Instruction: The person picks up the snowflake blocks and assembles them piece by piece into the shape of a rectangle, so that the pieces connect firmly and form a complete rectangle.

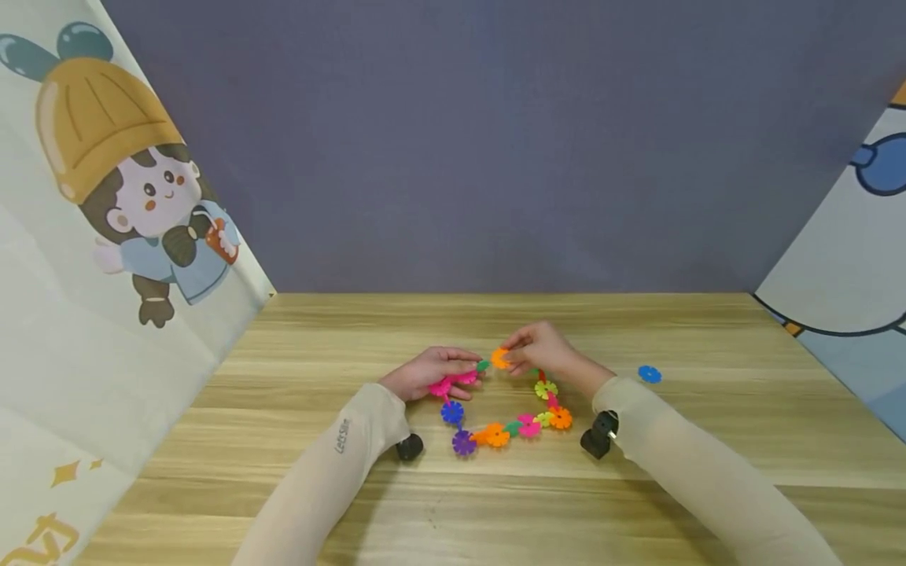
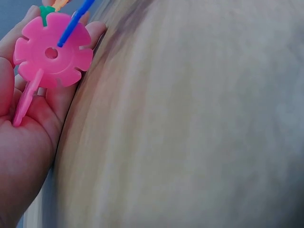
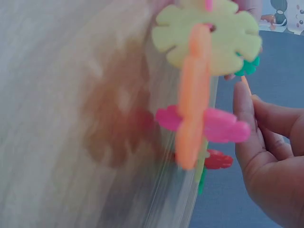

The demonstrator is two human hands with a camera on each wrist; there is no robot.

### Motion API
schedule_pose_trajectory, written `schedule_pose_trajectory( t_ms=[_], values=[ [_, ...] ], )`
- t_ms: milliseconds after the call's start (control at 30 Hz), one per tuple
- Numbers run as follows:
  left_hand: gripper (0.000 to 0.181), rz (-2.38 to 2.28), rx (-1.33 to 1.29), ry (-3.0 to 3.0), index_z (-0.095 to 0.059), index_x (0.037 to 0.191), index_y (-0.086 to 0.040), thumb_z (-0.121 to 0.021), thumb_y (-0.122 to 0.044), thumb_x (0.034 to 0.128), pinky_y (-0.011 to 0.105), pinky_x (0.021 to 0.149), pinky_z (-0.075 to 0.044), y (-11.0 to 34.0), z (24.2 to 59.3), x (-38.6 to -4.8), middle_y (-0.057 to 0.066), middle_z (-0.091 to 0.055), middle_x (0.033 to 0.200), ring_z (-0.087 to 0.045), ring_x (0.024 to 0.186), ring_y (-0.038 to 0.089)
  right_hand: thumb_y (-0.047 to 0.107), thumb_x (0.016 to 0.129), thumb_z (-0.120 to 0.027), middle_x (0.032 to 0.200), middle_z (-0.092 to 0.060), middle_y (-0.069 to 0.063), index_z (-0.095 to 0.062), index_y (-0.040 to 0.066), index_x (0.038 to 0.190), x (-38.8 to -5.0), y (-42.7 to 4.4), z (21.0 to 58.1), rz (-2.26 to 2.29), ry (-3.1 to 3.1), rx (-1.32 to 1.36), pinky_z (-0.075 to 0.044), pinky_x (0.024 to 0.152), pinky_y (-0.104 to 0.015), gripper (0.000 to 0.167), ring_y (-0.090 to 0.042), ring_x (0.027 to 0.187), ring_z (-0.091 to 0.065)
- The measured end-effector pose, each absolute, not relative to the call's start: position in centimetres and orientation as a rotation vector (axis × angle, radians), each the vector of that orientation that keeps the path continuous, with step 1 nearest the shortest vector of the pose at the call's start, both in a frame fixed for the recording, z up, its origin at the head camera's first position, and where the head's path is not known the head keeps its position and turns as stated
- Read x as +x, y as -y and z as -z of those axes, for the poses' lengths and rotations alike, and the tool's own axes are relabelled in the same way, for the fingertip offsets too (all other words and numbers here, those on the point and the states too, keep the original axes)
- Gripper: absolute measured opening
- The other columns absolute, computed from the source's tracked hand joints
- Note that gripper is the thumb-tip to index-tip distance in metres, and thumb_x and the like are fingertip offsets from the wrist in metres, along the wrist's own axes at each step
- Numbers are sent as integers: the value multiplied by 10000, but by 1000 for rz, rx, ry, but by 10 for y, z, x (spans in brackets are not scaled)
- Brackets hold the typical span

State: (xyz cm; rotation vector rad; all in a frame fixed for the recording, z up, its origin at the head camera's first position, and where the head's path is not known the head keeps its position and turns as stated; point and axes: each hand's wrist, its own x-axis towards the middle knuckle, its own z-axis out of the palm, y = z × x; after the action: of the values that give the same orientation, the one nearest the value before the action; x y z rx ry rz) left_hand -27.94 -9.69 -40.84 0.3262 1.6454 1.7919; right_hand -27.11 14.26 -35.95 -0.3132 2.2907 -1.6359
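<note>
A string of slotted plastic snowflake discs lies in a ring between both hands. My left hand (image 1: 433, 369) holds the pink discs (image 1: 440, 388) at the ring's left, thumb and fingers around them; in the left wrist view one pink disc (image 2: 35, 45) faces the camera with a blue disc (image 2: 76, 21) slotted into it. My right hand (image 1: 545, 350) pinches an orange disc (image 1: 499, 358) by its edge at the far side. Beside that disc is a green disc (image 1: 483, 365). A yellow-green disc (image 3: 173, 35) hangs close in the right wrist view, partly covered by another orange disc (image 3: 190, 118).
A loose blue disc (image 1: 650, 374) lies on the wooden table (image 1: 453, 511), right of the right hand. A purple disc (image 1: 464, 442) marks the ring's near left corner. Behind the table stands a grey-blue panel (image 1: 495, 157); printed cloths flank both sides.
</note>
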Motion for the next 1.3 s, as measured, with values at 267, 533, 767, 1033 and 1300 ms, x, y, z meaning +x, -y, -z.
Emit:
schedule_pose_trajectory(
  t_ms=[267,533,767,1033,1300],
  values=[
    [416,-1776,357,-1646,-456,1426,79,-512,-77,1044,371,813,-598,98,412,-277,253,-629,1258,-689,1035,286,-119,911,-614,981,-677,-247,-620,-190,1122,-266,-130,361,1625,-2276,-243,-620,701,-411,224,-305,731,-719],
    [438,-1773,351,-1655,-426,1447,76,-508,-84,1048,394,828,-595,101,409,-276,261,-607,1291,-646,1127,323,-140,908,-599,1052,-657,-282,-615,-188,1134,-263,-122,360,1649,-2274,-166,-622,696,-401,231,-272,697,-712],
    [452,-1745,339,-1697,-425,1456,57,-529,-68,1033,378,778,-610,100,409,-275,239,-621,1280,-669,1078,291,-167,893,-597,1095,-640,-300,-613,-192,1139,-261,-119,365,1673,-2254,-96,-622,681,-390,248,-240,657,-700],
    [462,-1755,348,-1698,-412,1472,45,-521,-41,1031,376,765,-613,102,410,-273,234,-589,1324,-670,1059,275,-170,887,-595,1086,-642,-294,-620,-184,1120,-255,-111,362,1674,-2276,-84,-622,674,-385,235,-229,633,-693],
    [456,-1726,380,-1698,-412,1474,37,-509,-56,1039,353,756,-613,105,408,-269,238,-614,1292,-685,1037,267,-152,878,-620,1008,-663,-275,-616,-198,1119,-255,-112,363,1620,-2260,-133,-623,674,-382,245,-223,640,-691]
  ],
)
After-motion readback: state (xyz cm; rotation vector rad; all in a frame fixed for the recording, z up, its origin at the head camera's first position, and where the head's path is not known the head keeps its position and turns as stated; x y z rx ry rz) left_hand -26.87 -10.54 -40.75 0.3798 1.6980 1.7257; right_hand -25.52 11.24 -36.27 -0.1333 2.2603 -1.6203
